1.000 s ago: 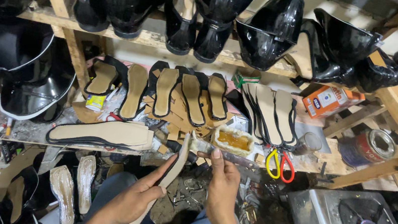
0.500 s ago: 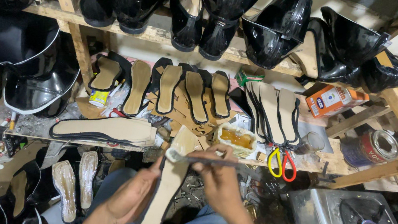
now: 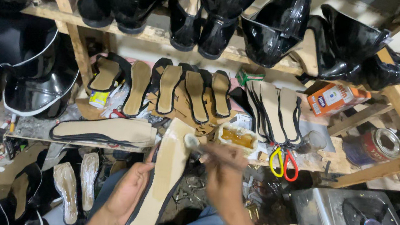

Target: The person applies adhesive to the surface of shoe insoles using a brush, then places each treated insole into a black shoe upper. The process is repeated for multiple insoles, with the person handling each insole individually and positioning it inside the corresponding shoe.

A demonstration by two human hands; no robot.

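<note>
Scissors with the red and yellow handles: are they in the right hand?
No, the scissors lie on the bench, while the right hand holds a brush over the sole.

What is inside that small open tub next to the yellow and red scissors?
The tub holds a glossy amber, glue-like paste, smeared pale around its rim. Its depth and bottom are hidden by the paste. The right hand holds a brush just left of it, over the sole in the left hand.

A shoemaker's workshop: wooden shelves (image 3: 159, 33) of glossy black shoe uppers (image 3: 276, 28), rows of insoles (image 3: 197, 94), a glue pot (image 3: 237, 138), scissors (image 3: 283, 163).
</note>
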